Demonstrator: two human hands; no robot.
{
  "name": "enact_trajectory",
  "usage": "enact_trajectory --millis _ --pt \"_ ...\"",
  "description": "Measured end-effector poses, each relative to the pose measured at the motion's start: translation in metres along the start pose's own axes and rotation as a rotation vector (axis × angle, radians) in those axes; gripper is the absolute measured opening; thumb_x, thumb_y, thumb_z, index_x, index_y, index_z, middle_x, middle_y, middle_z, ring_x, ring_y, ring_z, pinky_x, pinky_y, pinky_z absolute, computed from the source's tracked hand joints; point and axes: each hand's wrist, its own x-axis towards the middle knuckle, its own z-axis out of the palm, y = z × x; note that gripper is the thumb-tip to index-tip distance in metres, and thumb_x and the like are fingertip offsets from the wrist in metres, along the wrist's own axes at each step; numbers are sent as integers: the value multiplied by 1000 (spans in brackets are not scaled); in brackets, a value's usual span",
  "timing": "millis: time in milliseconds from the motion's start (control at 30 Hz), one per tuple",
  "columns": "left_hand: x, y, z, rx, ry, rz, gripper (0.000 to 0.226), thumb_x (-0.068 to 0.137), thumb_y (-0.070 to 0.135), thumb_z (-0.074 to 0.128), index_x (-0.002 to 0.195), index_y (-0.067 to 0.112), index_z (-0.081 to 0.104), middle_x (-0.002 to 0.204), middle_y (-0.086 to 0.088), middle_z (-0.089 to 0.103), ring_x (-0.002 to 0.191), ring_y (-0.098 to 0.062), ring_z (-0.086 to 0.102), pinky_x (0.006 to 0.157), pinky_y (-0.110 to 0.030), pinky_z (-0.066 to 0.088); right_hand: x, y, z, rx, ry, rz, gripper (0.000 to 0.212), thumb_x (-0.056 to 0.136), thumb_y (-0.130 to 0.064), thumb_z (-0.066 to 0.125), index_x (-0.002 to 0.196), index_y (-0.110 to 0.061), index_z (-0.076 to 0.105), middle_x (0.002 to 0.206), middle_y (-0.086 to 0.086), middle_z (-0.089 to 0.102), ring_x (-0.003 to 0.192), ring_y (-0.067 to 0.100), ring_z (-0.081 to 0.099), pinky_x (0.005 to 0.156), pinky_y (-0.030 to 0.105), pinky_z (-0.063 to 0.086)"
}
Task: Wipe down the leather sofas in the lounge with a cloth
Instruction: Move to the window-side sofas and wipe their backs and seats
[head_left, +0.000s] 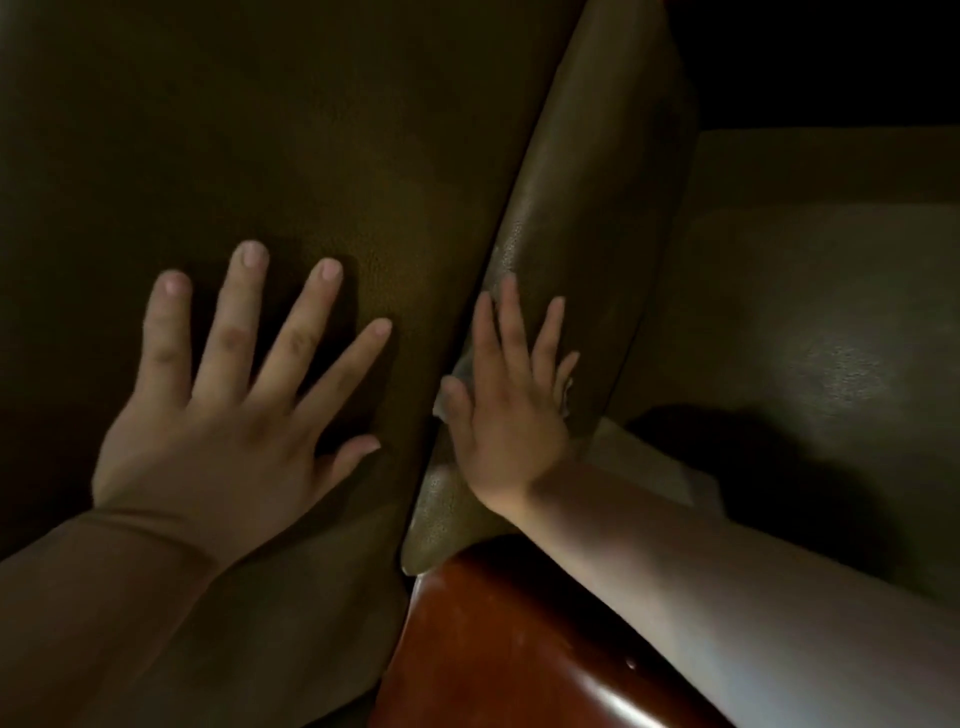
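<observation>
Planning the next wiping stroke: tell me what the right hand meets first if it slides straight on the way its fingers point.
Probably only more leather. The right hand, pressing a cloth, points up along the sofa's cushion edge, which runs on toward the dark top of the picture with nothing visible in the way; depth there is unclear.

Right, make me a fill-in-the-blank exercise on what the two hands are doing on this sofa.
1. The left hand lies flat on the sofa cushion with its fingers ____.
2. The right hand presses a pale ____ against the leather panel.
3. Below the right hand's wrist sits a glossy reddish ____ armrest.

Missing words: spread; cloth; wooden
</observation>
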Motion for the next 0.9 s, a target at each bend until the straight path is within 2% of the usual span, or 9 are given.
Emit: enact_trajectory --millis 67,133,267,433,533,667,733,800,900 --pt "0 0 -2 -1 1 -8 89 99 74 29 170 22 16 175 -23 4 159 -55 1 124 -69 -11 -20 7 8 44 84 -25 85 102 -57 39 166 -14 4 174 5 -13 160 37 -12 124 72 8" --pt "0 -2 -7 -1 9 4 88 100 73 29 170 21 16 175 -25 5 158 -55 3 124 -68 -13 -51 8 20 58 131 9 87 100 -60 45 164 -9 13 173 17 0 160 42 -1 121 74 19" --pt "0 -3 -12 4 5 4 88 100 71 30 170 20 14 175 -25 2 158 -55 3 124 -67 -14 -28 14 15 54 119 78 80 102 -60 30 167 -22 3 174 14 -11 160 41 -10 119 76 19" --pt "1 -3 -10 -6 -3 5 87 101 70 28 170 20 13 175 -25 -1 159 -54 0 122 -66 -17 94 30 -44 5 343 124 74 106 -58 19 167 -21 3 176 8 -4 160 37 -8 123 72 10" --pt "1 -3 -13 1 3 -1 87 101 69 29 170 19 13 175 -25 0 159 -53 1 123 -67 -15 46 12 -25 67 278 55 67 110 -47 23 167 -13 11 176 8 0 162 32 -6 125 69 9" --pt "2 -2 0 -44 78 -6 88 98 70 32 170 20 20 175 -24 6 160 -51 3 125 -67 -11 -36 16 1 144 71 -81 46 107 -28 40 147 -9 50 174 14 5 162 33 -3 125 67 11" --pt "0 0 20 -48 97 -31 91 95 74 34 169 22 23 175 -22 9 160 -51 6 124 -71 -7 6 28 -17 162 146 -99 32 107 -23 46 136 -15 59 175 13 2 162 33 -5 127 65 8" --pt "-2 2 43 -68 87 -50 95 89 77 37 169 26 24 176 -20 11 160 -51 6 122 -76 4 67 32 -41 124 315 -15 31 109 -28 46 136 -22 59 175 14 0 161 36 -6 127 66 7" --pt "-7 4 65 -96 81 -67 100 83 80 41 168 28 26 176 -18 12 160 -51 7 119 -79 14 112 17 -55 6 419 125 51 110 -40 27 154 -23 45 175 12 2 160 37 -4 126 68 7"
